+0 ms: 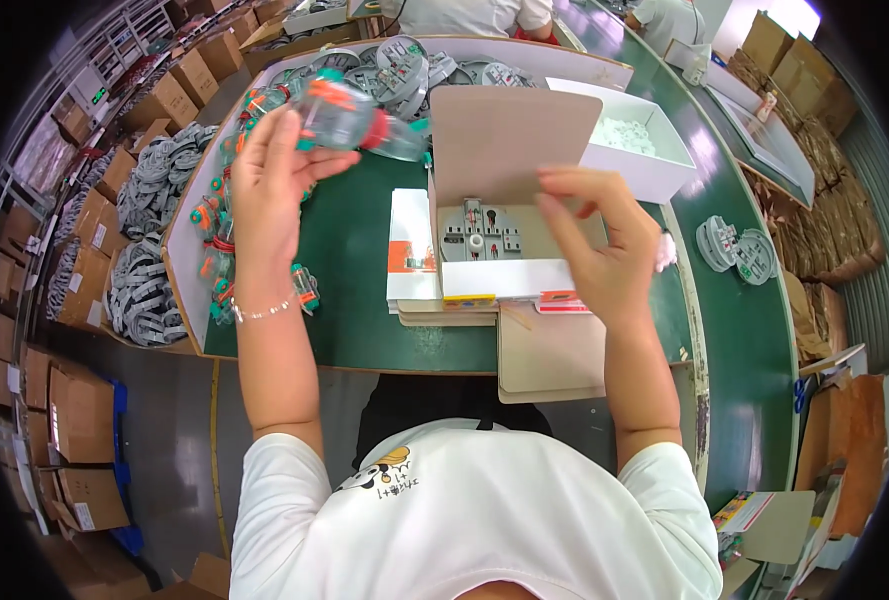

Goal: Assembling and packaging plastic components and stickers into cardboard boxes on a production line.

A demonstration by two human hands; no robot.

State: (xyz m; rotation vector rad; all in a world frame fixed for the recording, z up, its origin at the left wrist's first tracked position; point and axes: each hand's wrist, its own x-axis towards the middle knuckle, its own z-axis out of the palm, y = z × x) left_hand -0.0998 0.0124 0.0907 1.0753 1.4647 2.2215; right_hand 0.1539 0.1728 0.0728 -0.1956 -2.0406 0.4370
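My left hand (272, 185) is raised over the left part of the green table, closed on a clear plastic bottle-shaped toy (344, 118) with orange and green parts and a red collar; motion blurs it slightly. Upright in front of me is an open carton (514, 278) with its lid flap standing up. A grey moulded tray (479, 240) with small parts on it lies inside. My right hand (609, 235) hovers over the carton's right side. Its thumb and forefinger are curved and apart, with nothing visible between them.
More orange-and-green toys (204, 215) line the table's left edge. Grey round trays (399, 75) pile up at the back, and others (149, 300) fill the left side. A white box (649, 170) holds small white pieces. Two grey trays (734, 250) lie on the right-hand bench.
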